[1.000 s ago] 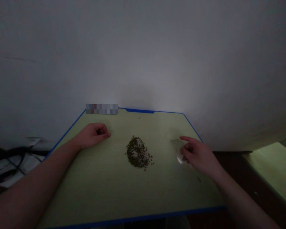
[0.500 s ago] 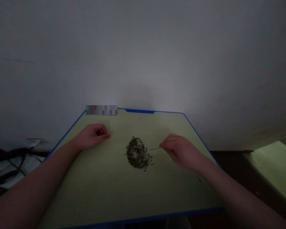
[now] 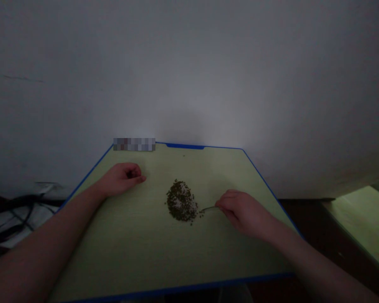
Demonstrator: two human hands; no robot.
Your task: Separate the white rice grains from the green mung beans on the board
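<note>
A small heap of mixed green and whitish grains (image 3: 180,202) lies in the middle of the board-like tabletop (image 3: 151,252), with a few loose grains by its right edge. My right hand (image 3: 241,212) pinches a thin, slightly curved tool (image 3: 210,208), which looks like metal. Its tip points left at the heap's lower right edge, close to the loose grains; whether it touches them I cannot tell. Left of the heap, my left hand (image 3: 123,179) rests on the tabletop with its fingers loosely curled in, and nothing shows in them.
A blurred-out strip (image 3: 134,144) lies at the far left corner. Blue edging (image 3: 185,146) runs round the tabletop, and a pale wall (image 3: 189,75) rises behind it. Dark cables (image 3: 22,214) lie beyond the left side. Another pale surface (image 3: 363,223) stands at the right.
My right hand has swung left from the tabletop's right side to the heap, then dipped nearer the front with the tool. My left hand has stayed in place.
</note>
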